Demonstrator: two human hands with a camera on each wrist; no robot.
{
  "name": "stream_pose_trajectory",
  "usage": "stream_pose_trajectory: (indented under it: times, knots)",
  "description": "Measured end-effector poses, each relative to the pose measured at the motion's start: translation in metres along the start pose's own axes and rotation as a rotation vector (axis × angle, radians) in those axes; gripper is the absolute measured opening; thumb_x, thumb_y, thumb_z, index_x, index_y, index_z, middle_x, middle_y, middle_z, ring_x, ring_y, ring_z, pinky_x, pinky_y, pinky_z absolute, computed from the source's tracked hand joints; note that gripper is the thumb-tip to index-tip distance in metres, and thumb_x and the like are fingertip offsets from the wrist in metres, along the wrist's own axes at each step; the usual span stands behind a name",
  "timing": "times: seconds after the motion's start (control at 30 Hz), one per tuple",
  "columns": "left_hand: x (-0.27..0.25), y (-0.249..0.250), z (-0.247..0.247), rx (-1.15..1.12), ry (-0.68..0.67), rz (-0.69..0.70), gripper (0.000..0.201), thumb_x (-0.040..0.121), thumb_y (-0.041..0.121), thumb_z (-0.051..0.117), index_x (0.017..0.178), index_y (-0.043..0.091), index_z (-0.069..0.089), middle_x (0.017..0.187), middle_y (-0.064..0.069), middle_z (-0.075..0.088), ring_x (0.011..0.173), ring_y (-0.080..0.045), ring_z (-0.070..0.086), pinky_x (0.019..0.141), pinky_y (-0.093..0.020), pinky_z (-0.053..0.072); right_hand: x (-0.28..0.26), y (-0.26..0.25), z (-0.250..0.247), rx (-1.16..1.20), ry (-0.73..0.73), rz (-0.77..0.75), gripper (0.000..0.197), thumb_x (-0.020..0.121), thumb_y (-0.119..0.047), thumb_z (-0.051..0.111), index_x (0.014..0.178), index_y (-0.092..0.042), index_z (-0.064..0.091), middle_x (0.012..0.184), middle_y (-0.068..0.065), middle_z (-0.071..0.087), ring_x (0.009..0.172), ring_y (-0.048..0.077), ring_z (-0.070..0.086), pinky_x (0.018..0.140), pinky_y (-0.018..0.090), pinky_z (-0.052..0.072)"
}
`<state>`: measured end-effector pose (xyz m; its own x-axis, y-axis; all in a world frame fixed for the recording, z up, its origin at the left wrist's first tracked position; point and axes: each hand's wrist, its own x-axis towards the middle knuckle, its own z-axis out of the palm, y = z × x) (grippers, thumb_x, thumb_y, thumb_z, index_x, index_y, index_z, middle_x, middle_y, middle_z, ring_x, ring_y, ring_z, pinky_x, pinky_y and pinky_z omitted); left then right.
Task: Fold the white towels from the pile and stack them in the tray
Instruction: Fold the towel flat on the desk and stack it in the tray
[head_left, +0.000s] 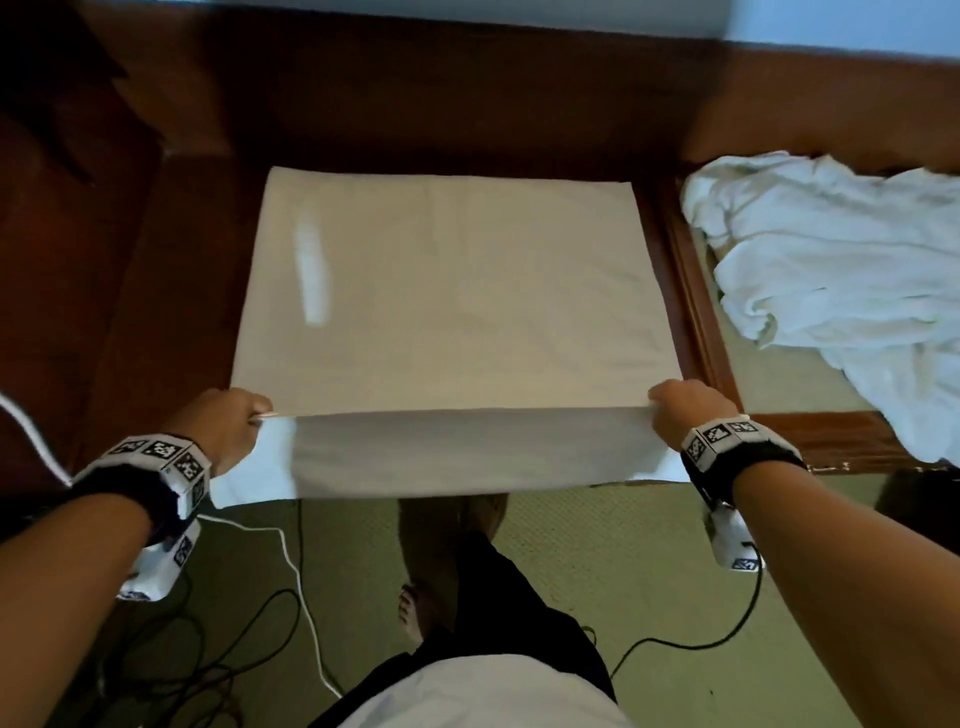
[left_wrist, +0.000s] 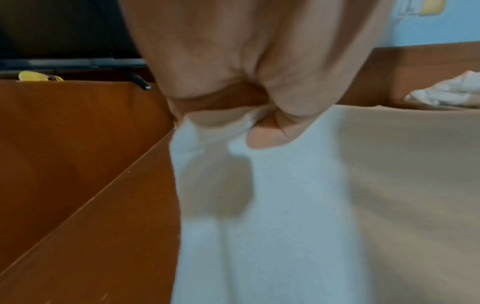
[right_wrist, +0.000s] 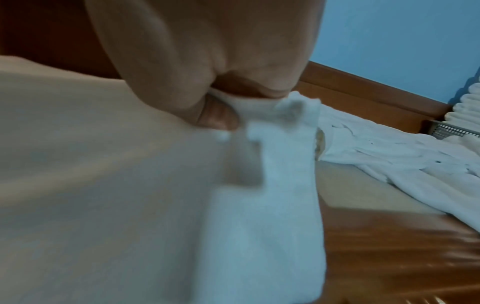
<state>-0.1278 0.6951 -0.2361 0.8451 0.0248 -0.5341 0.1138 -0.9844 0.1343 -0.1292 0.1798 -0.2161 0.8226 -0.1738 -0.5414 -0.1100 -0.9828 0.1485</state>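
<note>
A: Nearest stuff first?
B: Green carpet floor (head_left: 597, 587) w/ black and white cables (head_left: 291, 561), person's bare foot (head_left: 413, 608) below the table edge

A: Hands?
B: Left hand (head_left: 223, 423) and right hand (head_left: 685, 410) each sit at a near corner of the white towel (head_left: 452, 296), wrist bands w/ printed markers on both

A: Fingers, how far open?
B: Closed tight, both. Left wrist view: left thumb (left_wrist: 265, 137) pressed onto the cloth, the other fingers curled over the edge, fabric bunched betw them. Right wrist view: same, right thumb (right_wrist: 218, 117) pinching the corner against the curled fingers. Views are blurred, so can't tell how many layers are in each pinch

A: Towel itself?
B: Spread flat on the dark wood table (head_left: 156, 286), roughly rectangular, far edge towards the back of the table. Near part hangs off the table's front edge below the hands, stretched straight betw the two grips

A: Farther out?
B: To the right, the pile (head_left: 831, 270) of crumpled white towels, unfolded, lying on a green-topped surface w/ a wood frame, just beside the table. Right wrist view also shows a metal mesh tray (right_wrist: 451, 129) beyond the pile w/ folded white towels stacked by it; can't tell if they're inside it. Blue wall (head_left: 831, 21) at the back
</note>
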Motion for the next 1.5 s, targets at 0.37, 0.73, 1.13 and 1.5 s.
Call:
stream_pose_trajectory:
  times: [0.37,0.73,1.13,1.5]
  knots:
    - [0.094,0.02,-0.087,-0.06,0.154,-0.03,0.029,0.089,-0.002,0.052,0.064,0.012,0.057,0.06,-0.014,0.059,0.054,-0.03,0.062,0.051,-0.034,0.051,0.1,-0.009,-0.088,0.078,0.218,-0.027,0.017,0.082,-0.003,0.052,0.083,-0.013,0.065,0.075,0.01,0.053,0.084,0.04,0.063,0.069,0.038,0.05]
    - [0.154,0.034,-0.041,0.091,0.36,0.035,0.061,0.084,0.021,0.073,0.141,0.017,0.05,0.148,-0.017,0.047,0.13,-0.044,0.045,0.099,-0.06,0.042,0.171,-0.026,-0.028,0.151,0.464,-0.079,0.05,0.084,-0.017,0.06,0.133,-0.014,0.053,0.149,0.014,0.041,0.133,0.04,0.036,0.106,0.057,0.029]
    - [0.057,0.042,0.087,0.041,0.175,-0.018,0.085,0.091,0.074,0.016,0.161,0.027,0.007,0.169,-0.013,0.002,0.153,-0.041,0.007,0.119,-0.063,0.012,0.103,-0.06,0.065,0.217,0.285,-0.142,0.075,0.093,-0.065,0.017,0.158,-0.029,0.008,0.166,0.006,-0.01,0.152,0.029,-0.005,0.119,0.055,0.012]
    - [0.068,0.095,0.11,0.133,0.185,0.133,0.084,0.089,0.079,0.019,0.16,0.035,0.014,0.17,-0.003,0.005,0.152,-0.043,0.009,0.115,-0.068,0.014,0.102,-0.101,0.07,0.055,0.279,-0.472,0.071,0.094,-0.071,0.02,0.157,-0.04,0.009,0.166,0.0,-0.007,0.153,0.025,-0.005,0.119,0.053,0.012]
